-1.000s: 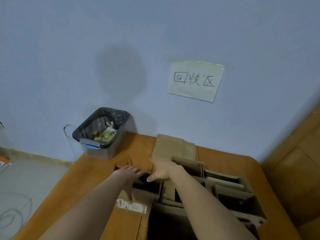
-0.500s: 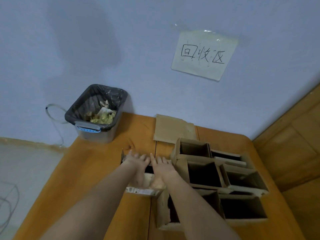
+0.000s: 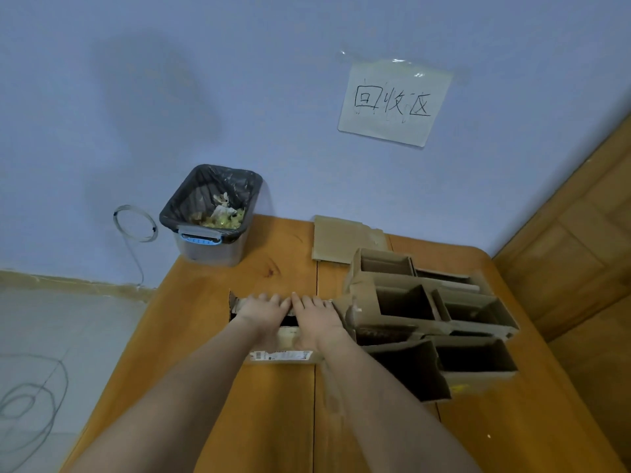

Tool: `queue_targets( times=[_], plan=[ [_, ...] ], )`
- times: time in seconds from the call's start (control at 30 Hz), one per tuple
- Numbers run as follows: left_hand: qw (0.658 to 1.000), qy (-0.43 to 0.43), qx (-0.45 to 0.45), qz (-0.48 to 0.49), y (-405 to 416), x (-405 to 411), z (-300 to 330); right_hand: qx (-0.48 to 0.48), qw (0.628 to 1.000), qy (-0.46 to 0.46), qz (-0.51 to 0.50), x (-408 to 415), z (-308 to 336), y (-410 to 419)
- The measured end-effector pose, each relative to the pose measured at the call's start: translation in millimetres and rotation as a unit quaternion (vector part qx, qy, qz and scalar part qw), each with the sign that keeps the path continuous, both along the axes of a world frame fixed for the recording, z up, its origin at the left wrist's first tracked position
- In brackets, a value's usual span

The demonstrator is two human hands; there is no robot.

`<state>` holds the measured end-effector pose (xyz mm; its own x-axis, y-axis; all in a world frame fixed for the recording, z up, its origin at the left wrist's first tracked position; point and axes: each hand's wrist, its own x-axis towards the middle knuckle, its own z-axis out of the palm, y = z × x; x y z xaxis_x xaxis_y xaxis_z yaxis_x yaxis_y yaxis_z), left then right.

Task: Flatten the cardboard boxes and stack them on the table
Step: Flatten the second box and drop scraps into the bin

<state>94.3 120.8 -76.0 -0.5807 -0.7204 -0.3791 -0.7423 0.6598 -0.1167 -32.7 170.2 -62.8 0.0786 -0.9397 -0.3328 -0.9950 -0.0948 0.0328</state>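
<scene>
Step in hand: flattening one box (image 3: 273,339). It lies on the table (image 3: 211,387) just left of the cluster of open boxes (image 3: 433,322), touching or nearly touching the cluster's left edge. Both hands are on it, side by side.

Left hand (image 3: 261,310): fingers straight, close together, laid over the box's far rim, pressing down. Right hand (image 3: 316,314): same attitude, fingers straight and close together, tips at the far rim. Whether any fingertip hooks over the rim, cannot tell. Thumbs not clearly seen.

Box itself: partly collapsed by the look of it. A dark gap shows under the palms, so the walls are not yet down flat. A white label (image 3: 281,355) sits on the near face, toward the person. Long axis runs left-right, parallel to the wall behind the cluster; the opening faces up and slightly toward the person.

Progress, judged: early. One flat piece (image 3: 341,238) lies behind the cluster, against the wall. About six boxes in the cluster stand open. A lined bin (image 3: 211,216) sits well left of the flat piece.

Next move calls for: more downward weight through both palms, pushing the far wall forward or back so the box folds along its long creases; then lifting the flattened box onto the flat piece. Risk: the box may slide on the wood instead of folding.
</scene>
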Motion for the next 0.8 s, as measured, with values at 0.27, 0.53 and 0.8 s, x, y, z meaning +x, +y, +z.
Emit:
queue_targets(
  times=[0.27,0.53,0.8],
  plan=[
    [0.993,-0.005,-0.113,0.017,61,52,32,-0.078,0.997,-0.030,-0.005,48,21,49],
    [0.992,0.002,-0.120,0.024,81,98,36,-0.087,0.996,-0.030,0.010,88,21,66],
    [0.995,0.042,-0.092,-0.011,79,133,14,-0.069,0.997,-0.017,-0.010,118,3,72]
  ],
)
